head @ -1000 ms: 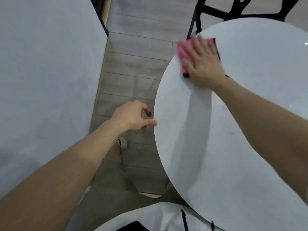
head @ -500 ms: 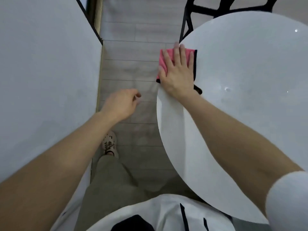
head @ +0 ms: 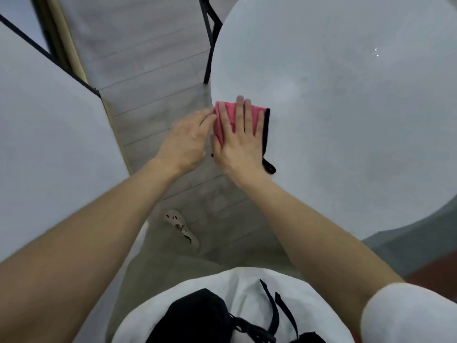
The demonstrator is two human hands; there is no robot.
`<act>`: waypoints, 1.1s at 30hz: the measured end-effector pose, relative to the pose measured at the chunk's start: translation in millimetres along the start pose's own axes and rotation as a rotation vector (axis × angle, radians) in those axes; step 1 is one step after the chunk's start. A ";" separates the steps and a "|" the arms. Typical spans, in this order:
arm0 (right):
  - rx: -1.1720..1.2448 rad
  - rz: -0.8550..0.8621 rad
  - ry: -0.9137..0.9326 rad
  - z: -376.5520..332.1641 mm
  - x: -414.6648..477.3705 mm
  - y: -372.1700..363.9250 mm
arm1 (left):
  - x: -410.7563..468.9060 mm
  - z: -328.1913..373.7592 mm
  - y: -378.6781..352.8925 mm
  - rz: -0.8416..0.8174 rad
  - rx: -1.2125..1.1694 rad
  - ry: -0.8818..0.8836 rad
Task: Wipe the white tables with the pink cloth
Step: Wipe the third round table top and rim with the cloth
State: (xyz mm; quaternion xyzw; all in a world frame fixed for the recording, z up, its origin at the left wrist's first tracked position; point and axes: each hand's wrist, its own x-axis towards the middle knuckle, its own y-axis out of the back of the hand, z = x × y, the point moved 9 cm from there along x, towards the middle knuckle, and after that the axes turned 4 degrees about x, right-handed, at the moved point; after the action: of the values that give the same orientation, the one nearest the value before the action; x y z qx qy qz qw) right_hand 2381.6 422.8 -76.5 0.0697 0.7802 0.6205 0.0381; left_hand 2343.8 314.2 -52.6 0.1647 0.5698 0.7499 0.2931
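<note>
- Four straight fingers (head: 239,112) of the right hand (head: 241,142) press flat on the pink cloth (head: 228,112), set close together.
- Beside it, the left hand (head: 184,142) brings blurred fingertips to the cloth's left edge; whether they grip cannot be told.
- That cloth lies at the round white table (head: 346,120), on its left rim.
- Leftward stands a second white table (head: 49,144), with grey plank floor (head: 153,70) between.

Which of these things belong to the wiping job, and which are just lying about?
Job: pink cloth; round table; left table; right hand flat on the cloth; left hand at its edge.
Lying about: black chair; shoe.
</note>
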 end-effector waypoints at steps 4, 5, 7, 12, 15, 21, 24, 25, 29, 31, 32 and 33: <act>-0.019 -0.080 0.242 32.7 -55.5 7.9 | 2.7 -2.6 20.1 0.101 0.096 0.066; -0.041 -0.127 0.291 56.1 -82.3 14.7 | 6.6 3.7 23.9 0.118 0.114 0.085; -0.076 -0.203 0.325 120.3 -125.1 31.4 | 17.8 24.3 27.5 0.121 0.127 0.093; -0.059 -0.182 0.074 226.8 -101.1 57.9 | 50.2 80.5 16.4 0.112 0.140 0.099; -0.002 -0.193 0.334 159.8 -61.2 31.7 | 63.0 102.8 8.9 0.097 0.160 0.235; 0.004 -0.185 0.684 255.3 -25.6 62.5 | 76.8 140.6 -24.4 -0.314 0.104 0.635; -0.020 -0.148 0.294 409.7 32.0 98.0 | 77.9 151.2 -36.7 -0.463 0.130 0.717; -0.005 -0.136 0.139 443.0 46.1 106.2 | 78.5 151.7 -37.7 -0.458 0.130 0.745; 0.037 0.015 -0.083 390.9 40.6 89.1 | 78.7 151.2 -37.8 -0.410 0.127 0.801; 0.089 -0.062 0.277 289.3 6.2 63.5 | 73.3 151.0 -39.5 -0.410 0.109 0.802; 0.111 -0.143 0.456 251.7 -16.1 58.1 | 70.5 151.1 -40.1 -0.402 0.095 0.799; 0.105 -0.190 0.594 236.0 -28.7 59.4 | 68.1 150.9 -40.2 -0.389 0.084 0.806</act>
State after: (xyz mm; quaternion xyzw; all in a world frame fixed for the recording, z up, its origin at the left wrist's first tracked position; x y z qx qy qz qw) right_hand 2448.1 658.6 -73.1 -0.1861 0.7911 0.5663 -0.1372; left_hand 2388.9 478.5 -52.1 -0.2388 0.6887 0.6615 0.1764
